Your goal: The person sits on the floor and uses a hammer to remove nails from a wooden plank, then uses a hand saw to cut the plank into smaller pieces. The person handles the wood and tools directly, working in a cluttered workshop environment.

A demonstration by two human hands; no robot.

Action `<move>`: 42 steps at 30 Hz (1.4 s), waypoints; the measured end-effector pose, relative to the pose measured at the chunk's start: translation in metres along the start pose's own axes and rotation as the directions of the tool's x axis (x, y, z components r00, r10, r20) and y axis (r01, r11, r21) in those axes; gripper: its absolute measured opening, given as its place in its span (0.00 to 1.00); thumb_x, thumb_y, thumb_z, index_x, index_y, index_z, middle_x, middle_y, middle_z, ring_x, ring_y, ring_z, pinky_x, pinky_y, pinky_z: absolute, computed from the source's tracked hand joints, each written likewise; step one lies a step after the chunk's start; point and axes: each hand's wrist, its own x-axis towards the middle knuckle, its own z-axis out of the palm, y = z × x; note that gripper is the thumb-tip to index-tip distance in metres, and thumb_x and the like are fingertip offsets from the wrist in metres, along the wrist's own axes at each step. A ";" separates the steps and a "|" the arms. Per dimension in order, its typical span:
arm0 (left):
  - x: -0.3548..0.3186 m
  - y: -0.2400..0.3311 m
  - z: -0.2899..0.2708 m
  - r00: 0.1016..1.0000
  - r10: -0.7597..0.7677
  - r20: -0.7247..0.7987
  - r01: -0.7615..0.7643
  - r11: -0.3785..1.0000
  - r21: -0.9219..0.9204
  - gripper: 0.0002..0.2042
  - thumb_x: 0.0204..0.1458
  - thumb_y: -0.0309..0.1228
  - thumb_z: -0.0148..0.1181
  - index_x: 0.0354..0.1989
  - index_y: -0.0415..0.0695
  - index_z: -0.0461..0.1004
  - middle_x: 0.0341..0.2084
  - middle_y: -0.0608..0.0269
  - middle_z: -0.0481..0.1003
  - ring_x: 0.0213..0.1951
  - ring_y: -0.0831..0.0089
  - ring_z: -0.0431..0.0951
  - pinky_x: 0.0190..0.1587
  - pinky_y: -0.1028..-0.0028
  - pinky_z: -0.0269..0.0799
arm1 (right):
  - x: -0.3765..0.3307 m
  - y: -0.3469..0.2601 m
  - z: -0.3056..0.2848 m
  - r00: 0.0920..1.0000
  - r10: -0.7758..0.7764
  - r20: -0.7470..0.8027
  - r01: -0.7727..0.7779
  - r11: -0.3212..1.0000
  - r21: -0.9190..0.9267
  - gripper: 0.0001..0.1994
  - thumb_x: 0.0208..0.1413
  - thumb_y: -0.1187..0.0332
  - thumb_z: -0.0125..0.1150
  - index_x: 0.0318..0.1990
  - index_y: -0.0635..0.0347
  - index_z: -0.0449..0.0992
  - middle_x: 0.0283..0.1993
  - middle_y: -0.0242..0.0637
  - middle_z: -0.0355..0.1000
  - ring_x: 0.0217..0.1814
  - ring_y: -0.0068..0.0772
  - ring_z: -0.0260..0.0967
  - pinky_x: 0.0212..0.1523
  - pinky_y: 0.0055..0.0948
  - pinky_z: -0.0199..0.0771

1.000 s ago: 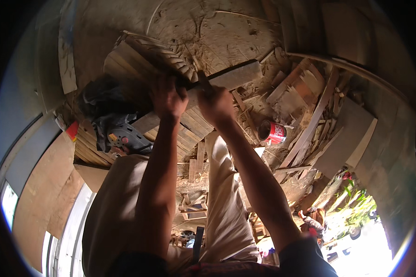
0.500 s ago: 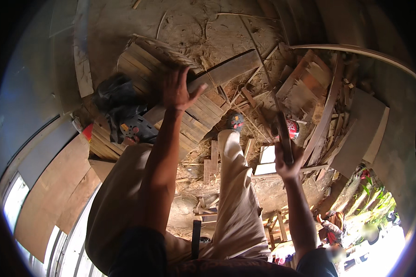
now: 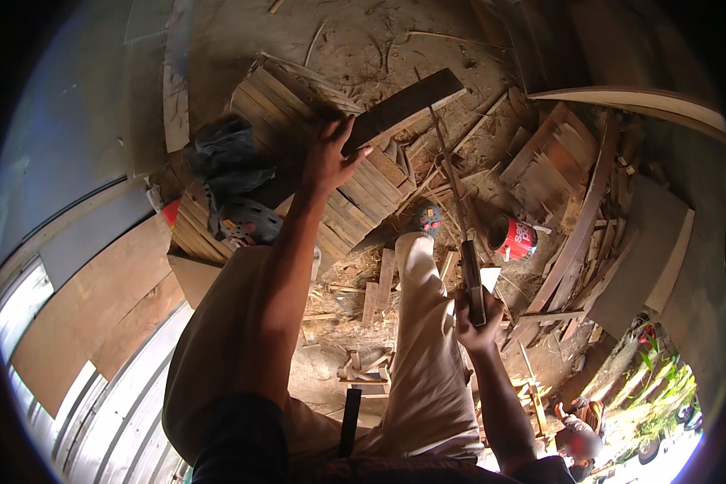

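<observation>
My right hand [image 3: 479, 317] is closed around the handle of a long, thin-bladed handsaw [image 3: 453, 181]. The blade runs away from me and meets the near edge of a dark wooden plank [image 3: 409, 107] close to its right end. A thin tip shows past the far edge; how blade and plank meet between is unclear. At the plank's left end my left hand [image 3: 331, 155] grips it, fingers over the top and thumb along the near side. Under that hand is a slatted wooden stack [image 3: 351, 200], on which the plank's left part rests.
A red and black can [image 3: 512, 237] stands right of the saw. Scrap boards [image 3: 555, 153] and offcuts lie to the right. Dark cloth [image 3: 230, 153] drapes over the slats at left, near my shoe [image 3: 252, 222]; my other shoe [image 3: 429, 218] is ahead. A person [image 3: 581, 440] appears lower right.
My left hand, spread wide before, has closed on the plank's end. The plank's right end has tilted slightly away from me. The saw has swung left and drawn back toward me.
</observation>
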 end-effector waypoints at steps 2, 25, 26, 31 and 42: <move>0.001 -0.001 -0.011 0.999 -0.020 0.029 0.023 0.994 -0.103 0.33 0.51 0.48 0.66 0.59 0.37 0.69 0.54 0.44 0.70 0.54 0.49 0.72 0.56 0.58 0.68 | -0.001 -0.003 -0.003 0.996 0.008 0.085 -0.006 1.000 -0.020 0.09 0.54 0.69 0.61 0.26 0.59 0.69 0.18 0.40 0.65 0.16 0.40 0.66 0.18 0.33 0.65; -0.025 0.021 -0.005 0.988 -0.063 -0.138 0.099 0.956 0.276 0.34 0.51 0.62 0.58 0.54 0.43 0.72 0.45 0.50 0.75 0.46 0.52 0.78 0.45 0.59 0.77 | 0.024 -0.099 0.008 0.955 0.086 0.283 -0.086 0.996 -0.010 0.04 0.57 0.72 0.60 0.31 0.62 0.75 0.23 0.43 0.71 0.20 0.40 0.72 0.21 0.34 0.67; -0.024 0.021 -0.005 0.989 -0.105 -0.103 0.130 0.952 0.278 0.35 0.50 0.63 0.59 0.53 0.42 0.73 0.45 0.50 0.74 0.46 0.53 0.77 0.46 0.60 0.76 | 0.025 -0.103 0.007 0.951 0.111 0.288 -0.100 0.994 -0.055 0.03 0.57 0.74 0.59 0.33 0.63 0.75 0.24 0.43 0.72 0.20 0.39 0.72 0.21 0.33 0.67; -0.019 0.023 -0.006 0.974 -0.226 0.016 0.208 0.918 0.337 0.41 0.45 0.69 0.57 0.50 0.40 0.72 0.46 0.49 0.73 0.45 0.54 0.77 0.46 0.62 0.76 | 0.021 -0.125 0.003 0.948 0.130 0.292 -0.120 0.991 -0.052 0.09 0.59 0.72 0.58 0.28 0.66 0.71 0.17 0.30 0.64 0.20 0.15 0.57 0.19 0.26 0.56; -0.001 0.026 0.004 0.941 -0.311 0.133 0.261 0.918 0.299 0.47 0.48 0.74 0.46 0.52 0.34 0.72 0.49 0.49 0.71 0.54 0.57 0.71 0.58 0.63 0.68 | 0.092 -0.118 0.036 0.962 0.053 0.269 -0.028 0.995 -0.094 0.12 0.63 0.70 0.56 0.26 0.63 0.71 0.16 0.21 0.59 0.18 0.13 0.53 0.17 0.26 0.51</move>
